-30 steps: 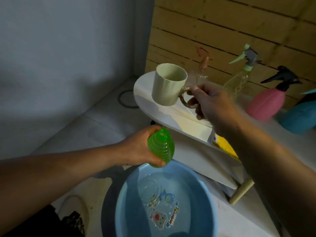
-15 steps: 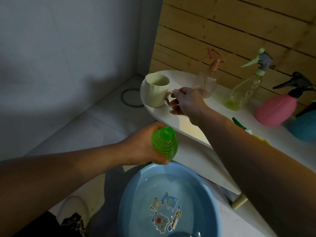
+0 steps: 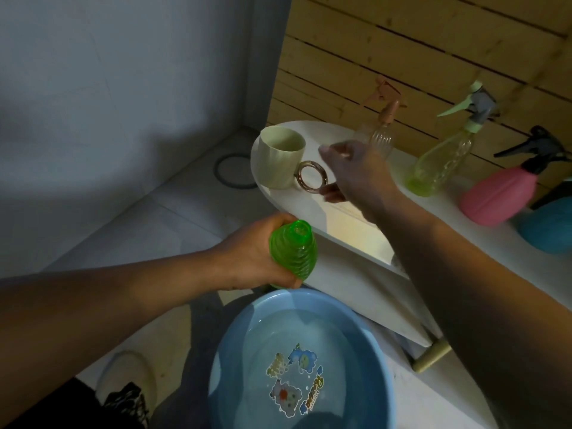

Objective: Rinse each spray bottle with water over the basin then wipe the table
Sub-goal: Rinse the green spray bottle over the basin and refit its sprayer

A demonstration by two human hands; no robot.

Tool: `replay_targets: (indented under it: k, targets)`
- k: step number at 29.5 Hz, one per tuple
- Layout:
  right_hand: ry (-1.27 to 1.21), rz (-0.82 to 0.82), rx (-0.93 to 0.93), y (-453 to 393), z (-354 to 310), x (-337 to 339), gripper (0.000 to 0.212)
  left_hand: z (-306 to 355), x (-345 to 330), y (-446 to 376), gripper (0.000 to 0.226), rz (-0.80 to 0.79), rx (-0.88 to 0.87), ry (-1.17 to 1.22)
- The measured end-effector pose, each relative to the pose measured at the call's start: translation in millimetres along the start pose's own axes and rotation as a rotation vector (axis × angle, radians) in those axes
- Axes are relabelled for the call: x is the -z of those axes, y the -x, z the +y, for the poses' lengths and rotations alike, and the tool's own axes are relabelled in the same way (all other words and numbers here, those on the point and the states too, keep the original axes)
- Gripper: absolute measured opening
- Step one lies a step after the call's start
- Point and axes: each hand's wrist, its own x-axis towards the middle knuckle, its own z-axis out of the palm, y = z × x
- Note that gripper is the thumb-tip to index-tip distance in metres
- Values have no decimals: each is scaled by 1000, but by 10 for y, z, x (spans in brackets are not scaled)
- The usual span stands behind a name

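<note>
My left hand (image 3: 257,258) grips a green ribbed spray bottle (image 3: 294,249) with no spray head, its open neck up, above the far rim of the blue basin (image 3: 232,345) that holds water. My right hand (image 3: 356,171) hovers over the white table (image 3: 349,221) with relaxed fingers, just right of the pale green cup (image 3: 280,157) and its ring handle; it holds nothing. On the table behind stand a clear bottle with a peach trigger (image 3: 382,131), a yellowish clear bottle (image 3: 442,162), a pink bottle with a black trigger (image 3: 498,193) and a blue bottle (image 3: 551,227) at the right edge.
The basin sits on the floor below the table's front edge, next to a wooden table leg (image 3: 431,356). A wooden slat wall (image 3: 402,57) backs the table. A round floor drain (image 3: 233,171) lies to the left, and a shoe (image 3: 127,382) shows at the bottom left.
My right hand set the cup down on the table's left end and let go of its handle. My left hand kept the green bottle over the basin.
</note>
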Motion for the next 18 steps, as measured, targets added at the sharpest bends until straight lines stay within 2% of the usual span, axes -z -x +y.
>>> replay_targets:
  k: [2,4,7,10,13,15,18]
  targets:
    - [210,95,128,93,5,280,33,-14,-21,-10,80,0,0,11]
    - [418,192,143,157,136,664,23,-15,-58,-29,81,-1,2,29]
    - [715,277,-69,226,512,1229,33,1,-136,-68,86,-18,-14,30]
    - [853,281,-337,362,831,1501,52,40,-220,-94,83,-20,-14,20]
    - [748,259,-459,429,987,1441,67,106,-269,-118,84,-29,-8,11]
    - [571,255,-536,453,1012,1337,69,161,-302,-152,85,-40,-15,13]
    - [461,276,-558,434,994,1207,66,174,-321,-206,90,-40,-11,10]
